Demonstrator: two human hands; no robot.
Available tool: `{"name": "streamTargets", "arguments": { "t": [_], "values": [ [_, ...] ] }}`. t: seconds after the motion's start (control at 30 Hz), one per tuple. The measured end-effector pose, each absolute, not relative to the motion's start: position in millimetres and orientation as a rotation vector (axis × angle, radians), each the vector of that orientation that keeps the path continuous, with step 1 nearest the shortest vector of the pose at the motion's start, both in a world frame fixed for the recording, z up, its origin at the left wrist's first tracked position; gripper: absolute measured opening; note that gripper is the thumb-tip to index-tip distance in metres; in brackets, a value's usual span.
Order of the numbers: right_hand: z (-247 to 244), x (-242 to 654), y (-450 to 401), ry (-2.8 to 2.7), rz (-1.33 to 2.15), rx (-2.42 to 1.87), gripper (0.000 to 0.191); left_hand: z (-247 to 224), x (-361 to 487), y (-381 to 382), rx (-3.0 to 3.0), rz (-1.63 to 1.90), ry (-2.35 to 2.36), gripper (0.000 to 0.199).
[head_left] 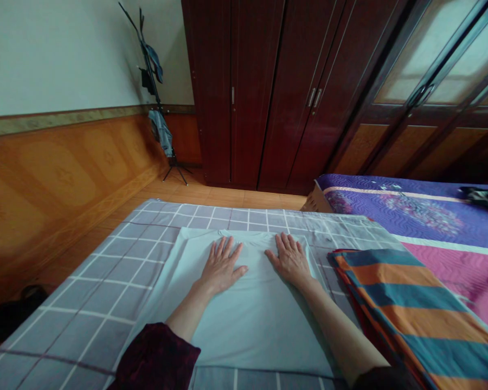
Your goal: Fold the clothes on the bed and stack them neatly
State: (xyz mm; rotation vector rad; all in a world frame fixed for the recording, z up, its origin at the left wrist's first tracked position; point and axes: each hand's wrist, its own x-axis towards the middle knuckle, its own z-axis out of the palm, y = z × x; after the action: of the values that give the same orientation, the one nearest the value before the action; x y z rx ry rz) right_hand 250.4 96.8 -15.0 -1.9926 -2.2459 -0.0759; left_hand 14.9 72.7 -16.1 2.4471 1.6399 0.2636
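Observation:
A pale, light-coloured shirt (260,325) lies spread flat on the grey checked bed sheet (117,265), its collar edge at the far side. My left hand (223,265) rests palm down on its upper left part, fingers stretched forward and thumb out to the right. On the upper right part, my right hand (289,260) also lies flat, fingers apart. Neither hand grips the fabric. Between them the cloth is mostly smooth, with slight creases along its left side.
Folded striped orange and teal cloth (415,309) lies to the right. Beyond it is a bed with a purple and pink quilted cover (423,211). A dark red wardrobe (260,97) stands at the back, with a coat rack (152,86) holding garments beside it.

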Motion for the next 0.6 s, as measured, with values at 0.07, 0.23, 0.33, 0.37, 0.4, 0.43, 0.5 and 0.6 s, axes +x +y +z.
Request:
{"name": "streamTargets", "arguments": {
  "t": [0.07,0.23,0.33,0.37,0.4,0.43,0.5,0.6],
  "values": [
    [-12.2,252.7,97.3,-2.145,-0.119,-2.099,0.066,-17.0,14.4,72.8,2.444,0.276,1.639,0.067],
    [-14.9,218.5,57.5,-2.315,-0.114,-1.831,0.062,-18.8,15.0,73.6,2.454,0.287,1.649,0.068],
    [-21.3,214.4,29.6,-2.443,-0.086,-1.617,0.060,-19.1,14.8,73.7,2.458,0.293,1.648,0.068],
    [-22.8,220.0,23.7,-2.435,-0.098,-1.630,0.061,-19.1,14.4,73.8,2.461,0.293,1.643,0.068],
    [-23.7,228.0,19.6,-2.410,-0.119,-1.676,0.063,-19.2,14.0,73.8,2.462,0.294,1.640,0.068],
    [-24.0,237.3,16.6,-2.372,-0.147,-1.739,0.064,-19.2,13.6,74.0,2.461,0.291,1.638,0.068],
    [-22.7,253.9,11.3,-2.296,-0.205,-1.864,0.064,-19.4,12.9,74.3,2.456,0.284,1.634,0.068],
    [-19.6,262.7,-1.7,-2.255,-0.247,-1.903,0.061,-19.8,12.7,74.9,2.449,0.272,1.629,0.070]
  ]
}}
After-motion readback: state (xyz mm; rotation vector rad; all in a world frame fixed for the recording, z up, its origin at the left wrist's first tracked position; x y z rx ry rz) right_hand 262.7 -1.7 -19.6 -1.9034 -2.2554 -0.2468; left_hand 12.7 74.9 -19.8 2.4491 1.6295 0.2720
